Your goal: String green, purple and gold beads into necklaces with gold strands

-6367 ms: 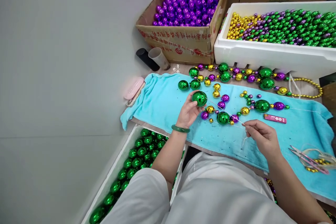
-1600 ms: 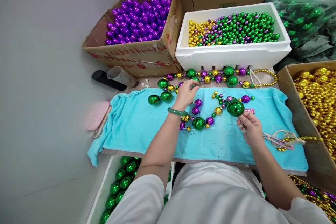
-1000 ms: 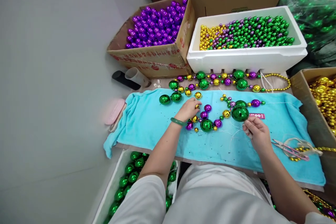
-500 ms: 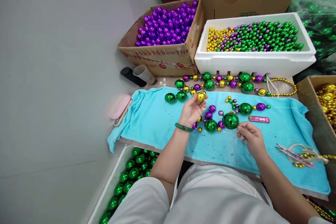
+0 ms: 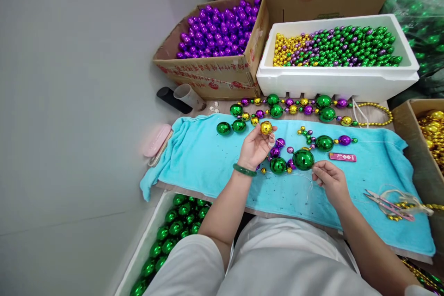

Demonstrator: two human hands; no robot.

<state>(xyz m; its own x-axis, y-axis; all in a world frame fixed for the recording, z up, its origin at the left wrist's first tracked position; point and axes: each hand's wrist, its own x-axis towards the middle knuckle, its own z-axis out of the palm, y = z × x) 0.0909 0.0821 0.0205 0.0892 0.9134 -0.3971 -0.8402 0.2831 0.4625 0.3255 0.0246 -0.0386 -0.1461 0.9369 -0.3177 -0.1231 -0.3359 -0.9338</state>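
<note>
My left hand (image 5: 255, 148) is raised over the turquoise towel (image 5: 208, 157), its fingertips pinched on a gold bead (image 5: 266, 127). A thin wire runs from that bead down toward my right hand (image 5: 329, 179), which pinches the wire's other end. A large green bead (image 5: 303, 159) sits on the wire just left of my right hand's fingers. Under my hands lies a partly strung row of green, purple and gold beads (image 5: 278, 165). A green bangle (image 5: 244, 170) circles my left wrist.
A cardboard box of purple beads (image 5: 218, 32) and a white foam box of mixed beads (image 5: 335, 46) stand behind the towel. Finished bead strands (image 5: 298, 106) lie before them. Scissors (image 5: 388, 201) rest at right, a tray of green beads (image 5: 173, 231) at lower left.
My left hand reached to the far beads, came back with a gold bead and lifted it. The large green bead moved left along the wire at my right hand.
</note>
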